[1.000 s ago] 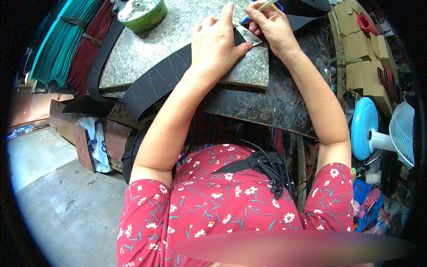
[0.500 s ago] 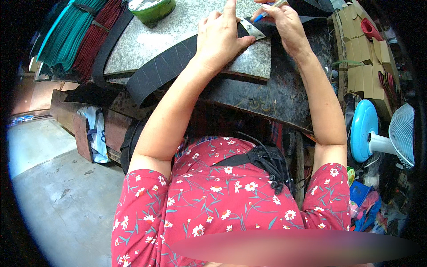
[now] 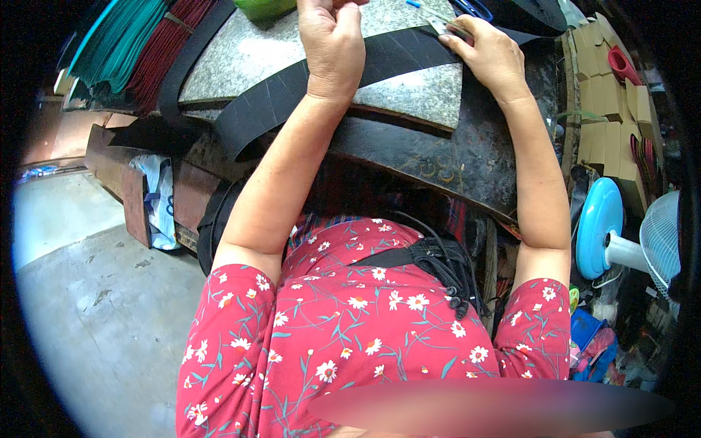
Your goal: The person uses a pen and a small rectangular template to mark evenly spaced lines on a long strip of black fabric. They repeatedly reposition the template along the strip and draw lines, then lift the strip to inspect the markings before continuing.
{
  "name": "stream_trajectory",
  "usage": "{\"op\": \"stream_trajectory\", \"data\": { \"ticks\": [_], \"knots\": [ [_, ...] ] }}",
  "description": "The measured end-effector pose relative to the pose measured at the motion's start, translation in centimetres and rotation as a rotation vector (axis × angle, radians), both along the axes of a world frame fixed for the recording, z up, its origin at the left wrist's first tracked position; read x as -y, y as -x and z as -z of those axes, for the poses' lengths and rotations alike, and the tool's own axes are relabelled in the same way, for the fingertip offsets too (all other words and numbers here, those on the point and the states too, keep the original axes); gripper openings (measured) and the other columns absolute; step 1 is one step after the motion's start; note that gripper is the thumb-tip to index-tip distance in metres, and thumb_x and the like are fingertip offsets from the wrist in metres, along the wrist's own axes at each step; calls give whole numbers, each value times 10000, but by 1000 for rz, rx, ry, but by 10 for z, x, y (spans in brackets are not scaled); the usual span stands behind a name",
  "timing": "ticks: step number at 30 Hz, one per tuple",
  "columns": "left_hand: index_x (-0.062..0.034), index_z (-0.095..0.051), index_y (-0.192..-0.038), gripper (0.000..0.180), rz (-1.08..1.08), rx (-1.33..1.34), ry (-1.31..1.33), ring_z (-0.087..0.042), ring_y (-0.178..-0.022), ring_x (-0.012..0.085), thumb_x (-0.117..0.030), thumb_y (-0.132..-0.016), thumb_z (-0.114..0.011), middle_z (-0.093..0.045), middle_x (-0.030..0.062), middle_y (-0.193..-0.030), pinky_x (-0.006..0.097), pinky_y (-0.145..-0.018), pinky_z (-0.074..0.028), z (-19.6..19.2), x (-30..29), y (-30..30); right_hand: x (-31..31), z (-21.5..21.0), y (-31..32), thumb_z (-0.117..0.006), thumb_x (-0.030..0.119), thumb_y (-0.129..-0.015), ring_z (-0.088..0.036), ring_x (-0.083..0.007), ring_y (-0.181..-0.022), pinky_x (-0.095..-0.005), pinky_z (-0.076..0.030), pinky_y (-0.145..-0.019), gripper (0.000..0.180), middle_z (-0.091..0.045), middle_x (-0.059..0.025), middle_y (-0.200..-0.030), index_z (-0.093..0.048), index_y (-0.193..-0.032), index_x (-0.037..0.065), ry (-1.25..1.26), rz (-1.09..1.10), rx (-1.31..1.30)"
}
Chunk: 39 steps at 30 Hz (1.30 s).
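Note:
My left hand (image 3: 332,55) is raised over the grey speckled slab, its fingers partly cut off by the top edge; whether it holds anything is hidden. A wide black strip (image 3: 274,102) with thin pale lines across it curves over the slab beneath that wrist. At the strip's right part, my right hand (image 3: 493,58) pinches a small whitish piece (image 3: 439,26) between thumb and fingers. A pen with a blue end (image 3: 414,4) lies just beyond it. Blue loops (image 3: 476,7), perhaps scissors handles, show behind the right fingers.
The slab (image 3: 416,98) rests on a dark worn table (image 3: 409,157). Teal bundled strips (image 3: 117,47) and maroon ones (image 3: 164,55) stand at the left, near a green bowl (image 3: 264,9). Tan boxes (image 3: 602,95) and a blue-and-white fan (image 3: 600,228) are at the right.
My left hand has lifted off the strip and the white piece, moving left and up. The pen has left my right hand, which now pinches the whitish piece.

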State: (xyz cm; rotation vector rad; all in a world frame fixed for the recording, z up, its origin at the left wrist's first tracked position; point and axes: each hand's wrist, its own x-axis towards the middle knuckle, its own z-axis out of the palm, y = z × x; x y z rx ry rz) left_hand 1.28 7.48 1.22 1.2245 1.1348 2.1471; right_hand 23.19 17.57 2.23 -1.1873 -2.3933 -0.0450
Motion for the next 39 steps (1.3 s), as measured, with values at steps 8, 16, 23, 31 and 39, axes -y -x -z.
{"op": "stream_trajectory", "data": {
  "ticks": [8, 16, 23, 31, 39],
  "knots": [
    [0, -523, -1360, 438, -109, -193, 25, -608, -1037, 155, 66, -928, -501, -657, 112, -1183, 291, -956, -482, -30, 64, 44, -20, 7, -10, -722, 527, -913, -687, -223, -805, -367, -528, -747, 433, -694, -62, -862, -685, -1154, 168, 271, -46, -23],
    [-38, -730, -1053, 307, -330, -722, 67, -675, -938, 242, 121, -843, -572, -709, 98, -991, 320, -873, -520, -30, 116, 43, -7, -5, -7, -704, 555, -901, -732, -314, -924, -441, -552, -781, 450, -744, -107, -965, -682, -1156, 185, 246, -57, -42],
    [-70, -725, -1014, 337, -295, -975, 111, -614, -859, 312, 93, -748, -597, -659, 113, -912, 394, -818, -515, -28, 121, 40, 1, -2, -3, -701, 519, -913, -742, -315, -955, -428, -577, -791, 416, -756, -97, -1032, -705, -1154, 180, 88, -63, -57],
    [-59, -662, -1235, 434, -230, -859, 190, -679, -959, 266, 103, -840, -583, -704, 121, -1063, 360, -880, -545, -17, 117, 33, 6, -5, -3, -706, 492, -917, -741, -303, -953, -414, -587, -797, 377, -755, -56, -1051, -734, -1121, 177, -32, -98, -35],
    [-55, -619, -1323, 481, -188, -814, 221, -700, -1042, 202, 130, -885, -549, -727, 104, -1180, 322, -931, -539, -14, 115, 33, 5, -5, -1, -705, 471, -935, -744, -263, -927, -382, -576, -790, 380, -756, -65, -1049, -727, -1152, 160, -11, -92, -25]
  ]
}}
